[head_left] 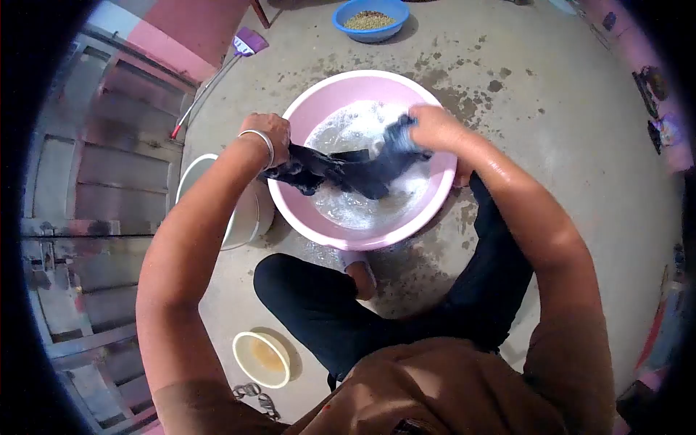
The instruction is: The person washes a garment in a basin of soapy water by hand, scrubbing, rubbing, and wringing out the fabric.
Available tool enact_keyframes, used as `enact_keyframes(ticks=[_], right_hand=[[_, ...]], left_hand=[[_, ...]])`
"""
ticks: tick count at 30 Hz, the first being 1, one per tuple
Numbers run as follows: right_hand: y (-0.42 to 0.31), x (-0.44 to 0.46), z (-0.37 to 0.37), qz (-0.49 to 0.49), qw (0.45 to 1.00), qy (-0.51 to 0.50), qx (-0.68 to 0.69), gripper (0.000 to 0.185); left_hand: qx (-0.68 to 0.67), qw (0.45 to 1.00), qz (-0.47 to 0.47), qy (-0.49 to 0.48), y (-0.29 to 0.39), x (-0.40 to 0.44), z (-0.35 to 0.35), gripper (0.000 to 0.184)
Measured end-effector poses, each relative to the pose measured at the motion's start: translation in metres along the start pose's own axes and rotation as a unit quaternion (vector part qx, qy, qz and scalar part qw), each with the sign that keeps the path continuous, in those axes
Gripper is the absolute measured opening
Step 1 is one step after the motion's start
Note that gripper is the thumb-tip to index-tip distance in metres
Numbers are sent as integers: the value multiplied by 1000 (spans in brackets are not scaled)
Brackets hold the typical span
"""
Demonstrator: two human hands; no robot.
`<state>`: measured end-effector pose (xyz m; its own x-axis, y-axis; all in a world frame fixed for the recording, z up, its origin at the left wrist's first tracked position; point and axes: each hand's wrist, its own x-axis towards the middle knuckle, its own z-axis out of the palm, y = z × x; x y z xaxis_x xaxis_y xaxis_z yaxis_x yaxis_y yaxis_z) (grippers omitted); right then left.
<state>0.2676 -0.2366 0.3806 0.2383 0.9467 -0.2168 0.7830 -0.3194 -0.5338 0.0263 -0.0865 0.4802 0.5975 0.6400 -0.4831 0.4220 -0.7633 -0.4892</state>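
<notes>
A dark wet cloth (348, 172) is stretched across a pink basin (312, 226) of soapy water, part of it hanging low over the suds. My left hand (267, 136), with a bangle at the wrist, is closed on the cloth's left end at the basin's left rim. On the right, my right hand (433, 129) grips the other end above the inside of the rim; its fingers are slightly blurred. White foam (355, 119) floats on the water around the cloth.
A white bucket (243, 221) stands left of the basin. Beyond it lies a purple broom (249, 43). A blue bowl (371, 35) of grains sits at the back. A small cream tub (281, 373) and sandals (257, 395) are near my left leg.
</notes>
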Motion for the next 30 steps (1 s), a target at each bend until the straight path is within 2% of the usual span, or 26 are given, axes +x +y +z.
enact_keyframes(ticks=[3, 5, 7, 9, 11, 12, 13, 15, 16, 17, 18, 19, 20, 21, 23, 24, 25, 26, 27, 28, 29, 30], right_hand=[[7, -17, 50, 34, 993, -60, -91, 51], [6, -20, 84, -29, 998, -50, 5, 55], [-23, -34, 93, -26, 998, -36, 42, 57], [-33, -29, 119, -100, 993, -44, 52, 58], [-44, -30, 150, -132, 983, -53, 114, 52], [-43, -20, 189, -175, 968, 16, 178, 44], [-53, -22, 198, -166, 950, 31, 263, 38], [-57, -17, 213, -252, 921, -15, 296, 33], [-54, -9, 229, -210, 881, -77, 417, 32], [-53, -13, 229, -212, 884, -92, 407, 32], [-48, -20, 224, -145, 864, -109, 470, 30], [-41, -24, 223, -76, 838, -122, 527, 29], [-33, -25, 229, 32, 819, -143, 555, 26], [-23, -26, 232, 37, 825, -153, 543, 26], [6, -32, 235, 134, 872, -146, 447, 24], [24, -34, 244, 140, 874, -155, 439, 24], [46, -34, 258, 129, 889, -153, 411, 23], [60, -34, 268, 118, 904, -148, 383, 24], [63, -37, 263, 124, 905, -153, 377, 24], [57, -41, 249, 91, 940, -145, 296, 22], [55, -43, 243, 56, 966, -138, 212, 21], [58, -41, 249, 66, 966, -145, 203, 19]], left_hand=[[40, 999, 20, -22, 10, -16, -32, 22], [65, 997, 29, -41, 14, -28, -49, 24], [76, 995, 56, -18, 17, -38, -66, 19], [74, 997, 33, -20, 23, -52, -82, 19], [58, 998, 1, -28, 22, -63, -98, 19], [67, 997, 20, -31, 20, -63, -106, 20], [72, 996, 40, -32, 17, -60, -110, 20], [67, 996, 66, 7, 11, -45, -109, 18], [48, 996, 69, 42, 10, -33, -109, 17], [1, 992, 76, 103, 5, -12, -100, 16], [-39, 986, 69, 145, 9, 10, -91, 15], [-45, 974, 76, 208, 12, 50, -66, 26], [-53, 943, 110, 311, 17, 57, -57, 45], [-68, 943, 102, 310, 24, 64, -43, 45], [-265, 882, 12, 390, 45, 86, -7, 56], [-342, 902, 11, 261, 46, 96, 14, 60], [-400, 898, 32, 180, 49, 97, 42, 61], [-421, 904, 13, 72, 62, 107, 78, 58], [-420, 907, -3, 19, 78, 104, 113, 52], [-394, 916, -6, -72, 101, 117, 168, 50], [-395, 909, 6, -129, 120, 111, 196, 54], [-434, 888, -33, -151, 143, 108, 225, 69]])
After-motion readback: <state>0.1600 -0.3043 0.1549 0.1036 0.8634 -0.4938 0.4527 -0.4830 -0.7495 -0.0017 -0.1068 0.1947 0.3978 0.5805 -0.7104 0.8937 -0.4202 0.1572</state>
